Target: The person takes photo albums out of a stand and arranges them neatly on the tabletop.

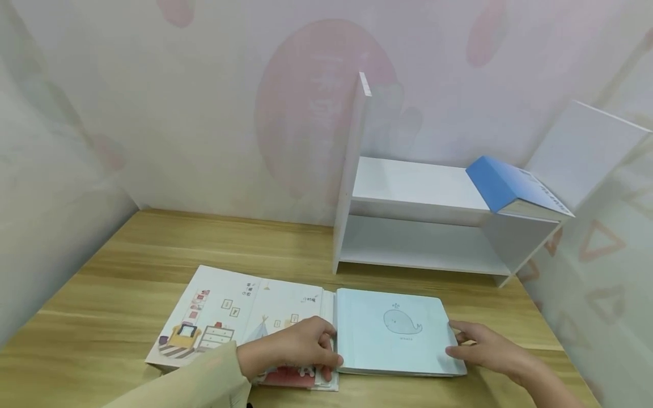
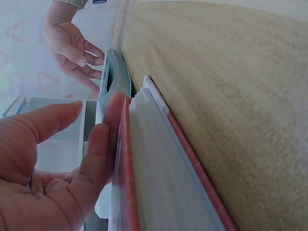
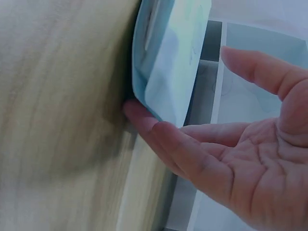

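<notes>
A light-blue book (image 1: 367, 334) with a whale drawing lies flat on the table. My right hand (image 1: 487, 347) is at its right edge; in the right wrist view the fingertips (image 3: 144, 120) touch the corner from below and the thumb stands apart. Left of it are white illustrated covers (image 1: 224, 317) with furniture and a tent; whether one book or two, I cannot tell. My left hand (image 1: 301, 345) reaches over them to the blue book's left edge. In the left wrist view its fingers (image 2: 98, 144) lie loosely against a red-edged hard cover (image 2: 126, 163), thumb apart.
Behind the blue book stands a white two-level shelf (image 1: 418, 184) with a tall upright panel (image 1: 352, 170). A thick blue book (image 1: 515, 184) lies tilted on its right end. The wood-patterned table (image 1: 102, 306) meets walls at the back and left.
</notes>
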`<state>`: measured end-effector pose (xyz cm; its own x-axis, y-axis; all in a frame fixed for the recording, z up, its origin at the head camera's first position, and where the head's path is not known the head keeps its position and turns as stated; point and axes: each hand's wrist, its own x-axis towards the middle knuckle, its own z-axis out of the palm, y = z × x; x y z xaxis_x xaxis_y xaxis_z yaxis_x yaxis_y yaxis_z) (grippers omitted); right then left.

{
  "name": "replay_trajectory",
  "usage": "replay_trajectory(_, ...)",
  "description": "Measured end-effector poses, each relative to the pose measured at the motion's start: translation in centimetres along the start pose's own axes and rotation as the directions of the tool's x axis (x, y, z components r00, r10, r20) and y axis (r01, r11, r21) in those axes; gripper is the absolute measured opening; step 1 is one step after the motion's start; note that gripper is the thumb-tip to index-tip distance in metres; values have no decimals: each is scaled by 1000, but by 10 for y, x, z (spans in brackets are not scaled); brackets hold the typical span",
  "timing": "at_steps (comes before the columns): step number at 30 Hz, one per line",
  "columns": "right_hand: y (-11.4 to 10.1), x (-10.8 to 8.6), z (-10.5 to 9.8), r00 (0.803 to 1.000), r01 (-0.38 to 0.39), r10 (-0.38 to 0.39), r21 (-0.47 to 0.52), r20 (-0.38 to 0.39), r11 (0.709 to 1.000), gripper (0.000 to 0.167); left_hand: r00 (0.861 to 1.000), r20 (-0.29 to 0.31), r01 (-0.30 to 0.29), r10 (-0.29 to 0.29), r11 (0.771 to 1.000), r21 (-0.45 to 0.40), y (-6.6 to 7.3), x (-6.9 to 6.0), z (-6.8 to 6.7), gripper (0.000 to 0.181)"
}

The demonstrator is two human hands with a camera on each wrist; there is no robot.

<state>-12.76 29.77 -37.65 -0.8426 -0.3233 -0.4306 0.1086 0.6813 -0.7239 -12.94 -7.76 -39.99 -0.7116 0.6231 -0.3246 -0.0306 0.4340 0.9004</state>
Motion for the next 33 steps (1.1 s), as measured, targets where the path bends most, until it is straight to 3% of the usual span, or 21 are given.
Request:
replay_trajectory(6, -8, 0, -7, 1000, 4, -2, -117, 21, 993, 69, 999, -54, -1, 4, 999, 52, 4, -2, -2, 59)
replay_trajectory(9, -10, -1, -11, 999, 31, -29, -141, 18, 990, 67, 997, -69, -28, 33, 997, 71, 7, -2, -7, 50)
replay_trajectory(14, -11, -6, -17, 998, 48, -53, -124, -43, 991, 66, 994, -74, -76, 81, 994, 76, 10, -1, -16, 37)
replay_trajectory(20, -12, -10, -31, 989, 78, -86, -71, -124, 994, 61, 987, -73, -135, 146, 982, 135, 15, 3, -28, 35)
replay_trajectory(23, -12, -13, -39, 974, 86, -102, -84, -202, 993, 53, 975, -110, -169, 194, 965, 203, 19, 7, -33, 35)
replay_trajectory(26, -13, -15, -47, 954, 63, -84, -80, -286, 995, 49, 953, -160, -207, 256, 940, 271, 24, 12, -38, 34)
replay_trajectory(30, -13, -15, -58, 927, 55, -56, -15, -372, 998, 54, 920, -209, -268, 333, 920, 285, 34, 21, -43, 31)
replay_trajectory(33, -12, -16, -65, 896, 90, -61, 44, -440, 995, 55, 898, -249, -292, 362, 915, 278, 43, 29, -43, 29)
